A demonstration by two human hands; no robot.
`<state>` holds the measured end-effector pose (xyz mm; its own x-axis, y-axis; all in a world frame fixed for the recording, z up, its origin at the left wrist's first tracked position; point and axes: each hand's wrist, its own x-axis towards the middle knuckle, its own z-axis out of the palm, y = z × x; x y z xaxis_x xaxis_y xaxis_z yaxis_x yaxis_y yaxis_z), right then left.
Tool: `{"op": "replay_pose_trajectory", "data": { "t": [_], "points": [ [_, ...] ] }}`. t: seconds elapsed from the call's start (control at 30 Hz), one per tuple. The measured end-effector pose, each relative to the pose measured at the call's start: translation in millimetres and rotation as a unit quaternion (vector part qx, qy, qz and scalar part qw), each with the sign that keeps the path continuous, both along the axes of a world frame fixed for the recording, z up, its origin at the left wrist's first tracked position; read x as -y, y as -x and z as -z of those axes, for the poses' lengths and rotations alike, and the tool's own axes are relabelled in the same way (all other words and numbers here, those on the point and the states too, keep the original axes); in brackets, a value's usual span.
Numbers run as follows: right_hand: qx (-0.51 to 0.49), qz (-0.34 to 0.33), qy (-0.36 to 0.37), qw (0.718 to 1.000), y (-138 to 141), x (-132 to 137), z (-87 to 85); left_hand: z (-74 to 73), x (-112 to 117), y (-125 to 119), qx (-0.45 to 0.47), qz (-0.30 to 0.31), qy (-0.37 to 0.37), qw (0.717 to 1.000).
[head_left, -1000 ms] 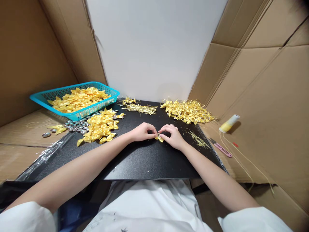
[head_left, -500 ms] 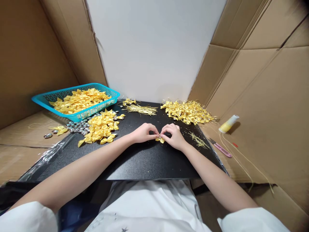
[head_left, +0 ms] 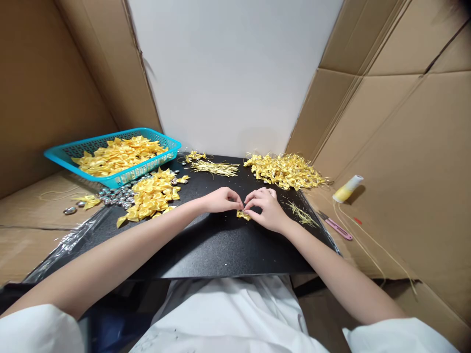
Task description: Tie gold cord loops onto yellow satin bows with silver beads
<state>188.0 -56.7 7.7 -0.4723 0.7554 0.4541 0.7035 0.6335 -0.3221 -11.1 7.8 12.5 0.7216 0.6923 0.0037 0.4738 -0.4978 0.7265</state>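
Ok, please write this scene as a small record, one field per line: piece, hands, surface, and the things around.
Piece: small yellow bow
Left hand: fingertips at the bow
Right hand: same; exact grip too small to tell
Surface: black tabletop
Left side: blue basket, yellow bows inside, loose bow heap, silvery balls
Far side: gold cords, corded bow heap
Right side: cord scraps, pink-handled tool, spool

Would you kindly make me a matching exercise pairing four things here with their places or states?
1. teal basket
2. pink-handled cutter
3. small yellow bow
4. silver beads

A. between left hand and right hand
B. clustered beside the basket
C. holding yellow bows
D. by the right edge of the black table

Pairs: 1-C, 2-D, 3-A, 4-B
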Motion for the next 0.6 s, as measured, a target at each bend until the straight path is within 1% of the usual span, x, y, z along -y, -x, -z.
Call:
{"op": "replay_pose_trajectory", "data": {
  "t": [0.13,0.27,0.37,0.43,0.5,0.6],
  "points": [
    [0.000,0.019,-0.012,1.000,-4,1,5.5,-1.4,-4,-2,0.018,0.042,0.033,0.998],
    [-0.012,0.028,-0.025,0.999,-5,1,10.0,-4.0,-6,-6,0.013,0.053,0.024,0.998],
    [-0.021,0.037,-0.033,0.999,-5,2,12.2,-5.0,-6,-7,0.021,0.076,0.023,0.997],
    [-0.028,0.048,-0.037,0.998,-5,4,13.3,-4.5,-2,-6,0.034,0.075,-0.005,0.997],
    [-0.033,0.052,-0.040,0.997,-5,6,14.1,-3.4,7,-4,0.057,0.045,-0.066,0.995],
    [-0.033,0.039,-0.039,0.998,-5,10,15.0,-1.7,27,1,0.099,-0.002,-0.144,0.985]
  ]
}}
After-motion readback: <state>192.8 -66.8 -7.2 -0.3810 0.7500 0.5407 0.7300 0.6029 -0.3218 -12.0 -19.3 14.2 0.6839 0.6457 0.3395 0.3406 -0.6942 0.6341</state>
